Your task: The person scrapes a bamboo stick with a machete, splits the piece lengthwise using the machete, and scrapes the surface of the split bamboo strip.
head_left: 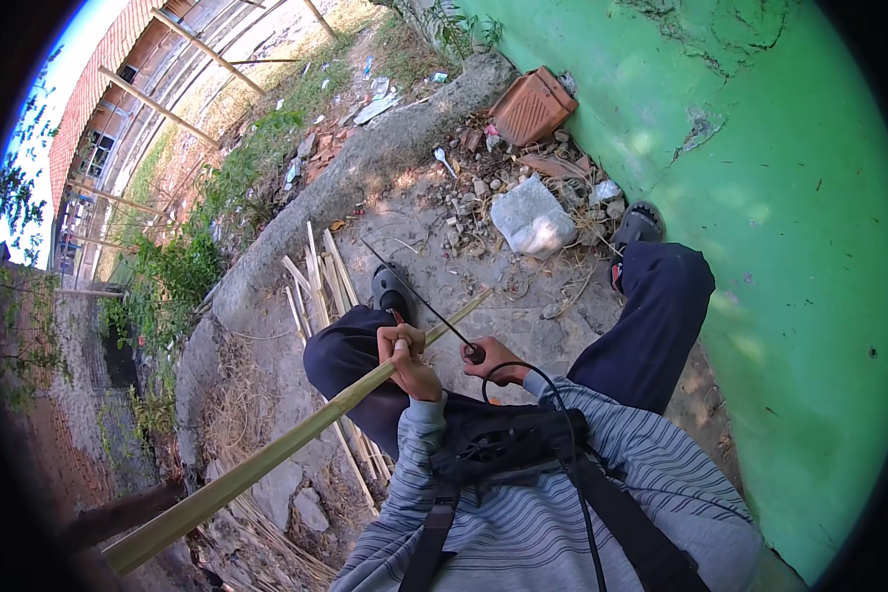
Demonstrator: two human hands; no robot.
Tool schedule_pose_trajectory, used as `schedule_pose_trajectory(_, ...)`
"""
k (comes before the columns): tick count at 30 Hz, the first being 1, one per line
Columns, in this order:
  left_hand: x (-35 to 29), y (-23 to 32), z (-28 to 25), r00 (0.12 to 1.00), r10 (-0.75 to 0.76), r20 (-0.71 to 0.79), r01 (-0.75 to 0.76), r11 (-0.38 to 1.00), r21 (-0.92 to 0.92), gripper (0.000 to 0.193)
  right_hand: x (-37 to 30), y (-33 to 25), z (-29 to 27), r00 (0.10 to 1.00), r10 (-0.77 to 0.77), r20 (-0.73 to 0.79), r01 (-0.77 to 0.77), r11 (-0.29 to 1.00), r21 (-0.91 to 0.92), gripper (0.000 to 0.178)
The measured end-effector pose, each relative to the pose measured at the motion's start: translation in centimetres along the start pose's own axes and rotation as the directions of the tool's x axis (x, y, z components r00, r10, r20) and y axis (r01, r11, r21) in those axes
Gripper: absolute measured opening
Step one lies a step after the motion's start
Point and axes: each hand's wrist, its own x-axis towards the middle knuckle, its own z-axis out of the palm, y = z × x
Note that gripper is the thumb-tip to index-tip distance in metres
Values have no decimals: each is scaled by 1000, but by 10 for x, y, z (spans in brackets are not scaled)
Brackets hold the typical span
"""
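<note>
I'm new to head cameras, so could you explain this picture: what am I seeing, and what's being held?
There's no robot here, just a person's two bare hands. The picture comes from a wide fisheye camera on the person's head, looking down, so straight edges bend near the rim. The left hand holds a long pale strip, which runs toward the lower left. The right hand holds a thin dark tool by its handle. On the ground, loose strips lie near the left shoe. Farther ahead, toward the green wall, are a white bundle and an orange block.
</note>
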Motion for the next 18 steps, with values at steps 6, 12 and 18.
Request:
schedule_pose_trajectory(6,3,-5,-1,992,115,-43,-107,982,154,9,-1,-1,10,1000,-30,6,31,998,-49,22)
schedule_pose_trajectory(12,2,-4,1,994,105,-28,-104,994,40,10,3,4,9,990,-127,-55,114,974,-198,24)
schedule_pose_trajectory(18,-2,-1,9,993,118,-8,-116,987,111,8,-2,0,13,984,-162,-71,145,969,-202,23)
